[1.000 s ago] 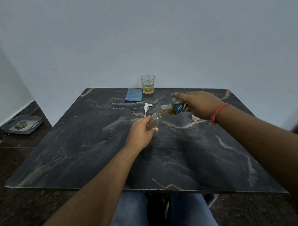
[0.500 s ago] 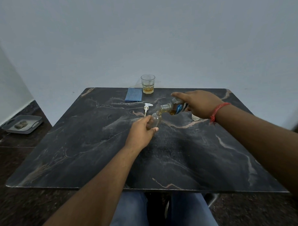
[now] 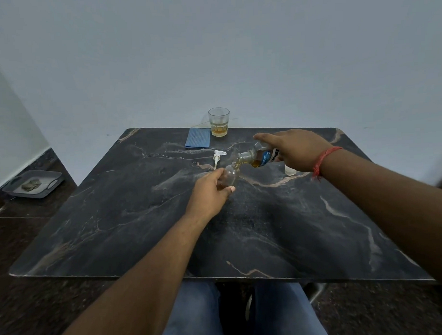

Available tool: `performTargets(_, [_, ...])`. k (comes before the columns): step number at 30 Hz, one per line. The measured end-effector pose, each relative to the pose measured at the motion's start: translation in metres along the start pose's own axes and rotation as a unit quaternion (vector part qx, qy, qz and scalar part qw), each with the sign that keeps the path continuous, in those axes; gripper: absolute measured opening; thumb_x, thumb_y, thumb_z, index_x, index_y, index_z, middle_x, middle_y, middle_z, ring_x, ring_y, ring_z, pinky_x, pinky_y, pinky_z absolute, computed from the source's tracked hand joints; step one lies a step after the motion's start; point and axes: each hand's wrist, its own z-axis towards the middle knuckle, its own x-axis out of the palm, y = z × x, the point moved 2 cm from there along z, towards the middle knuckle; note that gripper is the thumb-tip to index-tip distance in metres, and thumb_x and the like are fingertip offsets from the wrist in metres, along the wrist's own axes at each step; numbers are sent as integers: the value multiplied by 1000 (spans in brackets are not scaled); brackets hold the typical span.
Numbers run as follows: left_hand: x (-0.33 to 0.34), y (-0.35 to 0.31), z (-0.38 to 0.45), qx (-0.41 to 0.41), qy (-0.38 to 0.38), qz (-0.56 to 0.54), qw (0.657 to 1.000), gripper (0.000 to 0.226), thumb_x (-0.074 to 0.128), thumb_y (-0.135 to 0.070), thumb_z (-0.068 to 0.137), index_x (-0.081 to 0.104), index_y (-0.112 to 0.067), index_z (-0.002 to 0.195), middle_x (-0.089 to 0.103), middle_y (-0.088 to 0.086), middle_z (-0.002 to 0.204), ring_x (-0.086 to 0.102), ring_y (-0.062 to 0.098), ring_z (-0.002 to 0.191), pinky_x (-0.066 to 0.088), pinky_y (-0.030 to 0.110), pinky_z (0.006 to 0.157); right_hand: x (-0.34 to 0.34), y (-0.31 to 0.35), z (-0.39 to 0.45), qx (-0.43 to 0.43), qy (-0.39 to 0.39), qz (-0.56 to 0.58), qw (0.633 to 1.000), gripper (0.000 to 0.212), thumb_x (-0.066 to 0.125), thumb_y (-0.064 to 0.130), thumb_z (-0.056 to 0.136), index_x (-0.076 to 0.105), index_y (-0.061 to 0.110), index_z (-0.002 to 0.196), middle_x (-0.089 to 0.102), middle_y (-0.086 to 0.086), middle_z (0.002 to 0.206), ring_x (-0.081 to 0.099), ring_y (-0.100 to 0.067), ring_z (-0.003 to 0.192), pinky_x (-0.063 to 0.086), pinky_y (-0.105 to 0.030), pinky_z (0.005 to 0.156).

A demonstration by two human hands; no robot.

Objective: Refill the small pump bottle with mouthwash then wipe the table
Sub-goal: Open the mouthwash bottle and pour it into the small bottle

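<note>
A: Head view, centre frame: your left hand [image 3: 210,190] grips the small bottle [image 3: 230,175]; your right hand [image 3: 293,149] grasps the mouthwash bottle [image 3: 261,157], tipped neck-down over its mouth.

B: How should I pour?

A: Slowly, necks nearly touching, small bottle upright.

B: And around it?

A: Dark marble table [image 3: 142,232]; pump [image 3: 217,157], blue cloth [image 3: 198,141] and glass [image 3: 219,122] toward the upper centre, by the pale wall [image 3: 210,47].

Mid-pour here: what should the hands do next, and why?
Probably keep the mouthwash bottle tilted and pour on: the right hand holds its neck over the small bottle, which the left hand grips and which looks mostly empty.
</note>
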Motion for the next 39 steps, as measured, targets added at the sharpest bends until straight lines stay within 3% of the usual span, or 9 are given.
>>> performTargets(6, [-1,0,-1,2,0,0,1000,41,78,-23,86,63,-24,124,68,-8,117,64,7,106,57,36,94,0,1,2,-5,-3,1,1000,87,65,3,85,19,33,152,65,-7,119,62,-26,100,57,-42,79])
performTargets(12, [-3,-3,-3,3,3,4,1000,40,77,-22,87,63,-23,125,68,-7,119,60,5,104,48,24,91,-2,1,1,-3,-7,-2,1000,86,64,2,86,19,32,154,63,-8,122,61,-26,103,55,-39,80])
performTargets(19, [-2,-2,-3,-1,3,-2,1000,40,78,-23,86,63,-27,123,69,-9,116,64,7,106,57,36,94,-3,2,0,-6,-8,-7,1000,85,64,3,87,20,31,154,64,-9,123,61,-28,104,56,-41,81])
performTargets(26, [-1,-1,-3,0,2,-4,1000,39,79,-24,85,63,-30,120,69,-10,114,64,7,106,58,38,92,-6,3,1,-11,-8,-13,1000,84,65,4,87,21,30,154,64,-10,122,61,-28,105,56,-41,81])
performTargets(31, [-2,-2,-3,0,5,4,1000,41,77,-24,87,62,-27,124,68,-7,120,62,10,110,51,29,96,-8,5,0,-13,-4,-12,1000,85,65,3,87,20,30,155,63,-10,122,61,-29,105,56,-41,82])
performTargets(35, [-2,-3,-3,-1,2,8,1000,42,78,-24,87,62,-27,126,67,-7,121,61,10,111,50,30,98,-8,4,0,-12,-5,-15,1000,86,65,3,87,20,30,155,64,-10,121,61,-29,104,55,-41,81])
performTargets(39, [-2,-5,-3,-4,3,10,1000,42,77,-23,87,62,-26,126,66,-7,122,60,9,111,46,25,95,-9,4,0,-14,-5,-18,1000,86,65,3,87,20,30,155,64,-10,119,61,-29,104,55,-41,81])
